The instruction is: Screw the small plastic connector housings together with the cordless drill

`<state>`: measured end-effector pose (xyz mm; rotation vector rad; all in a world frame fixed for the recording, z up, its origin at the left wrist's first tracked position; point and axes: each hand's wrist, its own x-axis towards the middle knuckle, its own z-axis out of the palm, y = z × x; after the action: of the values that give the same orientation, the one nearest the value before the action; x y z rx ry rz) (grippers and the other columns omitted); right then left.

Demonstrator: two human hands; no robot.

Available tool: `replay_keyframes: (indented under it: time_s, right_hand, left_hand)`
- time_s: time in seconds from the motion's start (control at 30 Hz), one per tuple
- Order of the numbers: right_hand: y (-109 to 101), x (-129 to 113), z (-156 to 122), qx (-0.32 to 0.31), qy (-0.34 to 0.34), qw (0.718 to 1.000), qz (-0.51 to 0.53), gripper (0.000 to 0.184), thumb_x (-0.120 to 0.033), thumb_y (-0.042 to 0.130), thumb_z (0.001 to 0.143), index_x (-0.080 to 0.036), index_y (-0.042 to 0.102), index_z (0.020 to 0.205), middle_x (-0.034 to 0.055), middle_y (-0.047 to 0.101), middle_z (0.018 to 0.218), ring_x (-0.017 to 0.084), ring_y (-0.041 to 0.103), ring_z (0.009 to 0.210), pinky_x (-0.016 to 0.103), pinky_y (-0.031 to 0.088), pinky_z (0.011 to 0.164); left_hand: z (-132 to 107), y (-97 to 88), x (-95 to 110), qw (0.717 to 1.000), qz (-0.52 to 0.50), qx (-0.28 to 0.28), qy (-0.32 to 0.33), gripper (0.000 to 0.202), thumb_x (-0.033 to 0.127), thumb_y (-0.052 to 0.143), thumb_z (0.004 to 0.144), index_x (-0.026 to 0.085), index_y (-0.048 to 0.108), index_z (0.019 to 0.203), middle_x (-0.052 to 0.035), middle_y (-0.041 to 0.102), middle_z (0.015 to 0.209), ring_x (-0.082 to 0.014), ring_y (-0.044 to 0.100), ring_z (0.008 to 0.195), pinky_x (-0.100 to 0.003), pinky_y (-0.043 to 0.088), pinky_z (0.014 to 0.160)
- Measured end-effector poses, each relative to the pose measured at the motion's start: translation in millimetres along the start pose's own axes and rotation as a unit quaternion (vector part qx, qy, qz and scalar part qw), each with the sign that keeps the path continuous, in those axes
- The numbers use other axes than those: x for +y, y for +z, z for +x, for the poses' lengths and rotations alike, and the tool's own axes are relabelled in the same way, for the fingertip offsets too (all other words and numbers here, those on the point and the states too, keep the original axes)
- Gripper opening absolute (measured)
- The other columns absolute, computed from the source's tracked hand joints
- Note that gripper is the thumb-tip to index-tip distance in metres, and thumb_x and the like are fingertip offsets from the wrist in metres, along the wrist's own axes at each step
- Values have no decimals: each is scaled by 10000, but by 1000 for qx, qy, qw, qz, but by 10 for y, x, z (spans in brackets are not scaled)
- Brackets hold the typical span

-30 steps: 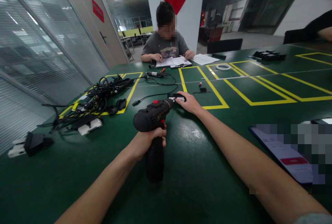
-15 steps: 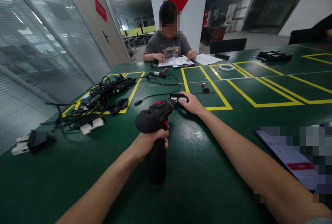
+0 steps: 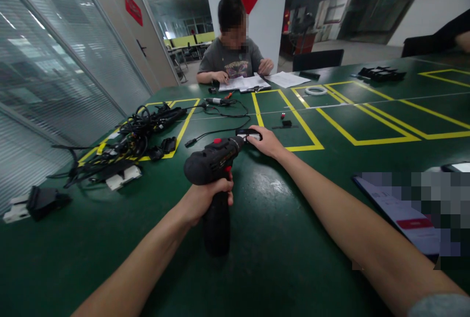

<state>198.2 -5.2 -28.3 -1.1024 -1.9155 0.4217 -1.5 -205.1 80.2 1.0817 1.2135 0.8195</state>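
My left hand [image 3: 210, 198] is wrapped around the grip of a black cordless drill [image 3: 213, 163] with a red button on top. The drill lies nearly level, its nose pointing away from me and to the right, and its battery base rests near the green table [image 3: 279, 278]. My right hand [image 3: 267, 142] is at the drill's nose, with its fingers on a small black-and-white part [image 3: 248, 134]. That part sits at the chuck, and my fingers hide some of it.
A tangle of black cables [image 3: 139, 133] and white-ended connectors lies left, inside and over yellow tape outlines [image 3: 290, 119]. Small black pieces lie close ahead. A co-worker [image 3: 231, 57] writes on papers at the far end. A blurred document lies right.
Both hands stay in the same hold on the drill and the small part. The whole view has shifted slightly as my head moved.
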Motion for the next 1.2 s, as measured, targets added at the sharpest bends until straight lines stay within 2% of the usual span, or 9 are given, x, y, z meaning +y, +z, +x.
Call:
replay_keyframes:
  time_s: [0.2, 0.67, 0.87, 1.03, 1.2]
  right_hand:
    - [-6, -23, -1, -2, 10, 1000, -2, 399, -335, 632, 873, -163, 664, 1231, 110, 696, 1209, 266, 641, 1100, 385, 468, 1011]
    - [10, 9, -2, 2, 5, 1000, -4, 388, -360, 636, 878, -193, 674, 1226, 91, 702, 1194, 265, 649, 1081, 393, 476, 1001]
    - [-4, -11, -6, 2, 11, 1000, -1, 391, -355, 642, 874, -195, 673, 1229, 92, 700, 1210, 267, 644, 1104, 399, 470, 1015]
    - [-3, -5, -1, 1, 8, 1000, -4, 397, -354, 639, 875, -186, 671, 1233, 98, 703, 1215, 267, 645, 1111, 401, 469, 1022]
    - [-8, 3, 1, -3, 12, 1000, -1, 413, -358, 630, 880, -184, 659, 1254, 101, 692, 1253, 268, 632, 1153, 410, 454, 1050]
  left_hand:
    - [18, -14, -32, 1000, -17, 1, 7, 262, 239, 683, 659, 147, 571, 878, 24, 591, 644, -100, 569, 521, -230, 414, 553]
    - [9, -6, -30, 1000, -11, -2, 20, 221, 227, 669, 647, 145, 558, 821, 29, 566, 646, -98, 575, 512, -232, 414, 555]
    - [8, -17, -36, 1000, -23, -2, 5, 283, 236, 690, 646, 140, 579, 888, 15, 599, 724, -96, 581, 529, -241, 417, 562]
    - [17, -25, -50, 1000, -14, -2, 12, 243, 233, 686, 653, 142, 579, 851, 13, 592, 695, -105, 575, 522, -254, 418, 561]
    - [2, -30, -31, 999, -28, -8, 23, 308, 248, 686, 656, 122, 611, 926, -4, 621, 775, -94, 574, 528, -251, 413, 556]
